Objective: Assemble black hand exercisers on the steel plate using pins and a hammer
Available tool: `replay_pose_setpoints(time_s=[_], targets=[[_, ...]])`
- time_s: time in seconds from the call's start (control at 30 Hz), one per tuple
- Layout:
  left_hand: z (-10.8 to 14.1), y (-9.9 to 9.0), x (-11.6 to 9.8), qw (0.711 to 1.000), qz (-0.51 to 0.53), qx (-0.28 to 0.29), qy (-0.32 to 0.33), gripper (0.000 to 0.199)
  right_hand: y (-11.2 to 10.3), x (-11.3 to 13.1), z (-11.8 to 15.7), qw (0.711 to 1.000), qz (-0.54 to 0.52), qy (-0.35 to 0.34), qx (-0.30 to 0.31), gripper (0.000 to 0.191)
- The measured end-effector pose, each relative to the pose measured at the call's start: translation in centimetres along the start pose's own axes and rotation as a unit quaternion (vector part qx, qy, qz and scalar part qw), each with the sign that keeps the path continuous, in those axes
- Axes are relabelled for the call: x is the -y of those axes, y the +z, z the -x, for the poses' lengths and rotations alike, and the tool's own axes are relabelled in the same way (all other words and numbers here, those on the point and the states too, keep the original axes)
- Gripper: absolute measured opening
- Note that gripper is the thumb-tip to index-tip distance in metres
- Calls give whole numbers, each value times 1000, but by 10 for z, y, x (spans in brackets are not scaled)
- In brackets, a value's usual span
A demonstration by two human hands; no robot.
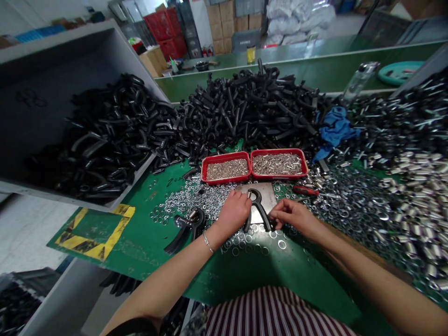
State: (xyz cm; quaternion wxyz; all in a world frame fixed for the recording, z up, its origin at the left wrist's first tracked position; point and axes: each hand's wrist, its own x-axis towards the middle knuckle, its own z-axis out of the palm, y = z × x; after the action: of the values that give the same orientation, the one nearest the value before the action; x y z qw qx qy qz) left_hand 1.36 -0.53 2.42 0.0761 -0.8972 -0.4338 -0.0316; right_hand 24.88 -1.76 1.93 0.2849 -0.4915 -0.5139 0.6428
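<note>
A black two-legged handle part [259, 203] lies on a small metal plate [268, 193] in front of two red trays. My left hand [235, 211] is closed on the upper left of this part, fingers curled round it. My right hand [290, 215] is beside the tip of its right leg, thumb and fingers pinched together; what they hold, if anything, is too small to make out. Another black handle assembly [189, 227] rests on the green table to the left of my left wrist. Loose metal rings [245, 240] are scattered in front of the plate.
Red trays [226, 180] of small metal pieces stand behind the plate. A large heap of black parts [241, 107] lies beyond. To the right are a red-handled screwdriver [305, 190], a blue cloth [336, 128] and metal sleeves [420, 205]. A grey bin [135, 60] stands left.
</note>
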Motion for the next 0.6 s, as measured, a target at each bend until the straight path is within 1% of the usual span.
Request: replay_pose_setpoints(time_s=[0.13,0.23,0.33,0.4,0.43,0.47,0.53,0.6], targets=[[5,-5,-1,999,-11,17,29,21,13,-2,4,998,-45,3,-32,36],[10,-5,-2,999,1,19,32,26,16,0,6,999,-44,-2,-32,35],[10,-6,1,997,65,20,-23,27,14,6,0,1000,8,-21,-17,31],[5,-8,8,990,119,39,-62,27,14,10,-9,995,85,-46,-35,26],[1,-10,14,986,143,48,-74,28,15,12,-15,985,142,-76,-54,22],[-3,-13,21,982,165,53,-81,29,16,13,-21,969,204,-120,-70,19],[-13,-19,38,976,195,37,-93,30,21,12,-34,915,320,-232,-82,16],[-24,-24,59,973,203,-3,-112,31,27,8,-45,862,390,-318,-67,16]])
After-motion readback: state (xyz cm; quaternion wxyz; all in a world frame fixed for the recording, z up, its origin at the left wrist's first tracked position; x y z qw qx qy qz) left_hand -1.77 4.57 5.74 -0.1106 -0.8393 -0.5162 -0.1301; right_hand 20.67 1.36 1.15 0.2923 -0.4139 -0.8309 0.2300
